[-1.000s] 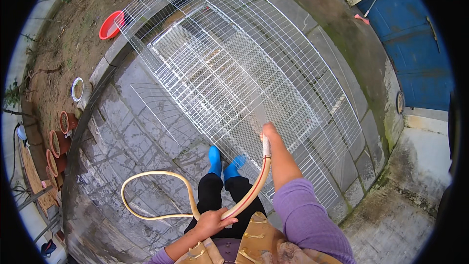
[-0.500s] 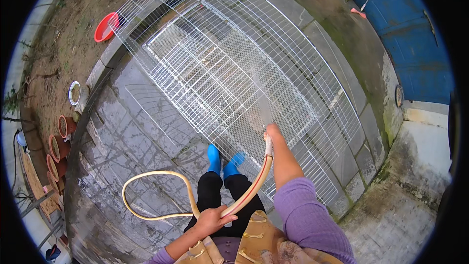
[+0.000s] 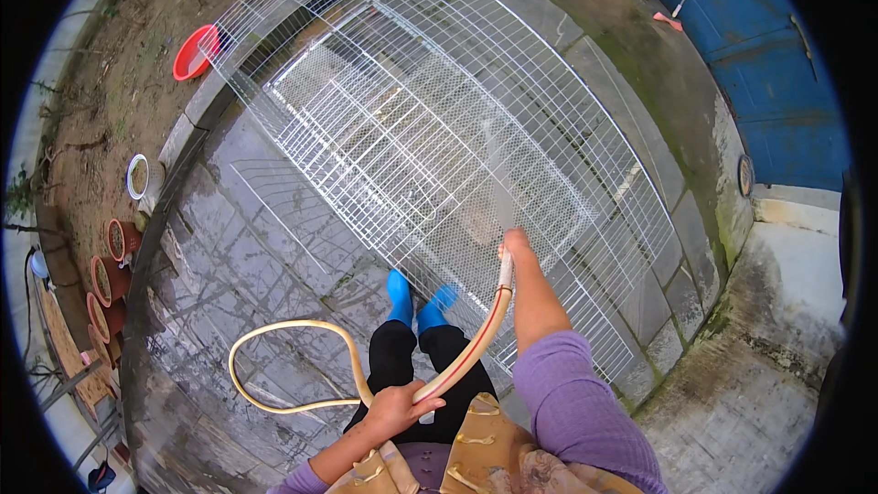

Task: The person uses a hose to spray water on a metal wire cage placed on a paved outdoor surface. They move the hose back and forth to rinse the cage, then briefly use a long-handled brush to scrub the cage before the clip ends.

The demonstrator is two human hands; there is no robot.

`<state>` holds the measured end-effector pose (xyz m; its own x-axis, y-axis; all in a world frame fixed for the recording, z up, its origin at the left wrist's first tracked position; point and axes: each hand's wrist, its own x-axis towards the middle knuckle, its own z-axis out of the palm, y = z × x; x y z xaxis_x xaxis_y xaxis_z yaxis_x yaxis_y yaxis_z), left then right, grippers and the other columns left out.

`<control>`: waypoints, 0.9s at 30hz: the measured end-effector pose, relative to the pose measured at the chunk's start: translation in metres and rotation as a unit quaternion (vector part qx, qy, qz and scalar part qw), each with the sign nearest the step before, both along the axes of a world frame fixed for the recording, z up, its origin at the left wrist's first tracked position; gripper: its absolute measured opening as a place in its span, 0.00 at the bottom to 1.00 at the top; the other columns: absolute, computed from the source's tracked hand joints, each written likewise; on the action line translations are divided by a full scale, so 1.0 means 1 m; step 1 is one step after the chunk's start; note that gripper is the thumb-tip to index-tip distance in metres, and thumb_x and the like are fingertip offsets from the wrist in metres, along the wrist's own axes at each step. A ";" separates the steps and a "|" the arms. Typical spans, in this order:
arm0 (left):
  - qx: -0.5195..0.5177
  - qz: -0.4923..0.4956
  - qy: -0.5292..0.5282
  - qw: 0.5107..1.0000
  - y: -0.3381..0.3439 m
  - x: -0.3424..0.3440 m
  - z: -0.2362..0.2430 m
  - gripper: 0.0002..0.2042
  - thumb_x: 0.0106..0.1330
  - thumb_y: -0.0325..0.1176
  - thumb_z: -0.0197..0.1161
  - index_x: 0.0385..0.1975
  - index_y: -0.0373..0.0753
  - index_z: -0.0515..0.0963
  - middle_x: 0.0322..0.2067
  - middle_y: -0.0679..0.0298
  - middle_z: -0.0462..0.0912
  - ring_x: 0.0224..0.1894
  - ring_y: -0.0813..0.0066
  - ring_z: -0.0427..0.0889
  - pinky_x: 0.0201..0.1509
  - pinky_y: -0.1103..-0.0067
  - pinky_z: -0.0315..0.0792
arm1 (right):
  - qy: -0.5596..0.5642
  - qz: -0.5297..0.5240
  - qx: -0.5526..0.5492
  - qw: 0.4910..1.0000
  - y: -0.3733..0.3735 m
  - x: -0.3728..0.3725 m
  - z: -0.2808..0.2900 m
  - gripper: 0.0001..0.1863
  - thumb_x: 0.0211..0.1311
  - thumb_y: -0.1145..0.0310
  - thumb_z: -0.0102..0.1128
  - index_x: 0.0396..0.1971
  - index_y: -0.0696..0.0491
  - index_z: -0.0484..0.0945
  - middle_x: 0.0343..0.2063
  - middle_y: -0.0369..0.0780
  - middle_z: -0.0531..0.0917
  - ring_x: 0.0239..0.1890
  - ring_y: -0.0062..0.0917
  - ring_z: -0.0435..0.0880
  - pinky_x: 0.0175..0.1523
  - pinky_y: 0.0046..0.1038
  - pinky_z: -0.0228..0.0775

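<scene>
A yellow hose [image 3: 468, 359] with a red stripe runs between my two hands. My left hand [image 3: 399, 410] is wrapped round it in front of my lap. At the hose's end, my right hand [image 3: 516, 243] is closed on it, and a spray of water [image 3: 499, 174] leaves it away from me. The water lands on a large metal wire cage [image 3: 384, 155], made of bars and finer mesh. Left of my legs, the slack hose makes a loop over the paving.
My blue boots [image 3: 399, 295] stand at the cage's near edge on wet stone paving [image 3: 274, 284]. A red basin [image 3: 195, 53] lies far left by bare soil. Several flowerpots [image 3: 110, 280] line the left side. A blue door [image 3: 759, 64] is at the far right.
My right hand has shifted very slightly to the right with the hose end, and the water spray now points more straight ahead. My left hand keeps its hold.
</scene>
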<state>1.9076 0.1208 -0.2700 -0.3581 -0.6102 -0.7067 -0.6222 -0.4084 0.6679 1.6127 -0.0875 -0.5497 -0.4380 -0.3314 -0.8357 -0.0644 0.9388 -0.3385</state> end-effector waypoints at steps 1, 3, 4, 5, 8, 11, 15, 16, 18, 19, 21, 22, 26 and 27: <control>0.000 -0.004 -0.006 1.000 0.001 -0.001 0.000 0.25 0.57 0.59 0.56 0.30 0.38 0.76 0.17 0.50 0.76 0.25 0.49 0.78 0.27 0.63 0.71 | -0.003 0.004 0.003 1.000 -0.001 0.002 0.001 0.12 0.58 0.76 0.40 0.39 0.64 0.69 0.19 0.50 0.75 0.15 0.36 0.77 0.18 0.38 0.74; -0.004 -0.007 -0.011 1.000 0.002 -0.001 -0.001 0.26 0.57 0.60 0.56 0.30 0.38 0.76 0.17 0.50 0.76 0.25 0.49 0.78 0.27 0.63 0.71 | -0.006 0.009 0.008 1.000 -0.003 0.001 0.002 0.13 0.59 0.76 0.40 0.40 0.65 0.69 0.19 0.50 0.75 0.16 0.36 0.78 0.18 0.38 0.74; -0.007 -0.006 -0.011 1.000 0.002 -0.001 -0.001 0.26 0.57 0.60 0.56 0.29 0.37 0.75 0.17 0.50 0.76 0.24 0.48 0.78 0.27 0.63 0.71 | -0.009 0.013 0.012 1.000 -0.004 0.000 0.003 0.13 0.59 0.76 0.40 0.40 0.65 0.69 0.19 0.50 0.75 0.16 0.37 0.78 0.18 0.38 0.74; -0.009 -0.005 -0.013 1.000 0.002 -0.001 -0.001 0.26 0.57 0.60 0.56 0.29 0.37 0.75 0.17 0.51 0.76 0.24 0.48 0.78 0.27 0.63 0.71 | -0.013 0.017 0.017 1.000 -0.005 0.001 0.003 0.13 0.58 0.76 0.40 0.40 0.65 0.68 0.19 0.50 0.75 0.16 0.37 0.78 0.18 0.38 0.74; -0.012 0.006 -0.007 1.000 0.000 0.002 0.001 0.26 0.56 0.60 0.57 0.29 0.37 0.75 0.17 0.51 0.76 0.24 0.48 0.78 0.26 0.62 0.70 | -0.004 0.013 0.010 1.000 -0.004 0.006 0.001 0.13 0.59 0.76 0.40 0.41 0.64 0.68 0.20 0.50 0.76 0.16 0.37 0.78 0.18 0.38 0.73; -0.012 0.009 -0.002 1.000 -0.001 0.001 0.000 0.26 0.56 0.59 0.57 0.29 0.37 0.75 0.17 0.51 0.76 0.24 0.49 0.78 0.26 0.63 0.70 | 0.012 -0.004 -0.001 1.000 -0.005 0.001 -0.008 0.14 0.59 0.75 0.39 0.44 0.63 0.67 0.21 0.50 0.76 0.17 0.37 0.78 0.18 0.38 0.73; -0.025 0.016 -0.012 1.000 -0.002 0.001 -0.004 0.25 0.56 0.59 0.57 0.31 0.37 0.76 0.17 0.51 0.76 0.24 0.50 0.78 0.27 0.63 0.70 | 0.001 0.034 0.023 0.999 -0.014 -0.012 -0.016 0.17 0.60 0.73 0.37 0.48 0.61 0.64 0.23 0.51 0.76 0.17 0.37 0.79 0.18 0.38 0.73; -0.018 0.016 -0.015 1.000 -0.004 0.002 -0.003 0.25 0.56 0.59 0.57 0.31 0.37 0.76 0.17 0.52 0.76 0.25 0.50 0.78 0.27 0.63 0.70 | 0.004 0.005 0.003 1.000 -0.012 -0.011 -0.016 0.17 0.61 0.73 0.37 0.49 0.61 0.63 0.22 0.51 0.76 0.17 0.37 0.78 0.17 0.37 0.73; -0.013 0.019 -0.017 1.000 -0.008 0.004 -0.001 0.25 0.56 0.59 0.58 0.31 0.37 0.76 0.17 0.52 0.77 0.25 0.50 0.78 0.27 0.64 0.71 | 0.008 -0.051 -0.036 0.998 -0.010 -0.004 -0.016 0.18 0.61 0.72 0.38 0.51 0.60 0.62 0.22 0.51 0.76 0.16 0.37 0.78 0.16 0.37 0.73; -0.014 0.021 -0.016 1.000 -0.009 0.004 0.000 0.25 0.57 0.59 0.58 0.32 0.37 0.76 0.17 0.52 0.77 0.25 0.50 0.78 0.27 0.64 0.71 | -0.005 -0.043 -0.027 0.999 -0.012 -0.002 -0.015 0.19 0.61 0.72 0.38 0.51 0.60 0.61 0.22 0.51 0.76 0.16 0.37 0.78 0.16 0.37 0.73; -0.018 0.019 -0.007 1.000 -0.010 0.002 0.000 0.25 0.57 0.58 0.58 0.32 0.38 0.76 0.17 0.52 0.77 0.25 0.51 0.78 0.27 0.64 0.71 | -0.021 -0.031 -0.015 0.999 -0.019 -0.014 -0.017 0.20 0.61 0.71 0.37 0.53 0.59 0.60 0.22 0.50 0.76 0.15 0.36 0.78 0.16 0.36 0.72; -0.020 0.016 -0.006 1.000 -0.011 0.000 -0.001 0.25 0.57 0.58 0.58 0.32 0.38 0.76 0.17 0.52 0.77 0.25 0.51 0.78 0.27 0.64 0.71 | -0.016 -0.029 -0.017 0.999 -0.019 -0.020 -0.018 0.20 0.61 0.71 0.37 0.53 0.59 0.59 0.22 0.50 0.75 0.15 0.36 0.78 0.16 0.36 0.73; -0.019 0.010 -0.016 1.000 -0.009 0.003 -0.002 0.25 0.57 0.58 0.58 0.32 0.38 0.76 0.17 0.52 0.77 0.24 0.51 0.79 0.27 0.64 0.71 | -0.017 -0.033 -0.025 0.999 -0.018 -0.009 -0.018 0.19 0.62 0.70 0.37 0.53 0.58 0.59 0.21 0.50 0.75 0.16 0.35 0.77 0.18 0.36 0.73; -0.019 0.012 -0.013 1.000 -0.009 0.003 -0.002 0.25 0.57 0.58 0.58 0.31 0.38 0.76 0.17 0.52 0.77 0.24 0.51 0.78 0.27 0.64 0.71 | -0.015 -0.038 -0.029 0.999 -0.017 -0.011 -0.019 0.19 0.62 0.70 0.37 0.53 0.58 0.60 0.21 0.50 0.75 0.16 0.35 0.77 0.18 0.36 0.73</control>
